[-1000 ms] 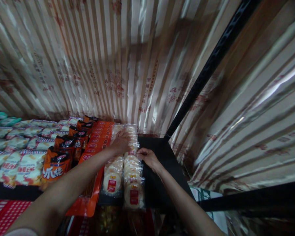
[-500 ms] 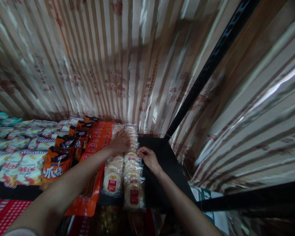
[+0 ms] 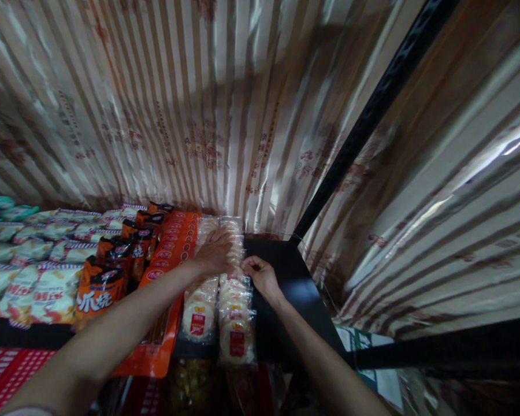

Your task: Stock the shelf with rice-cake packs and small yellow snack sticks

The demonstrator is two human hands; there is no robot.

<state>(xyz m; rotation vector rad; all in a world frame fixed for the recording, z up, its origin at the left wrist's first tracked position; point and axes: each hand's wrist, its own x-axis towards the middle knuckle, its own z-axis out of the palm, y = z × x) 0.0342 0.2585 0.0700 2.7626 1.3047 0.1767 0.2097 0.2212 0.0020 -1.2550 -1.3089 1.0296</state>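
The left hand lies flat with the fingers stretched and a little spread, palm down on the far end of the cracker packets. The right hand is beside it, fingers bent narrow and close together at the right edge of the same packets. The fingertips touch the wrapper, but I cannot tell if they really pinch it.

The cracker packets lie in two rows side by side, from under the fingers toward the person. They are round pale discs in clear, shiny plastic, each with a small red label.

Just left of the left fingers lies a long orange pack, flat and glossy, touching the left row. Further left stand orange-black bags, puffy and crinkled, and beyond them white bags with red print.

Right of the right fingers the black shelf is smooth and bare. From its far corner a black post rises slanted.

Behind the fingertips hangs striped foil, wrinkled and reflective, brown and cream, which closes off the back of the shelf.
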